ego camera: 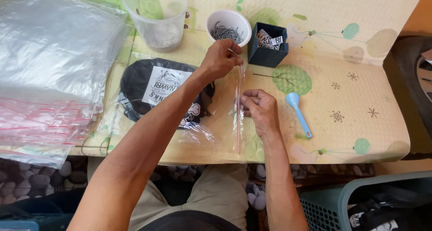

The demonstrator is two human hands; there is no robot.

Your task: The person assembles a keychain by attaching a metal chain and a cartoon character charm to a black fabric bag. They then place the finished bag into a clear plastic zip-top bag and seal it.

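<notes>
A clear zip bag (225, 123) lies on the low table (351, 123), with a black folded item and a white printed label (164, 84) inside it. My left hand (221, 59) pinches the far end of the bag's red-lined zip strip (238, 118). My right hand (261, 108) pinches the same strip nearer to me. Both hands are closed on the strip's edge.
A stack of empty clear zip bags (49, 78) lies at the left. At the back stand a clear plastic cup (157, 17), a white cup of small metal pieces (228, 27) and a dark blue box of labels (267, 45). A blue scoop (298, 111) lies right; a teal basket (360, 204) is below.
</notes>
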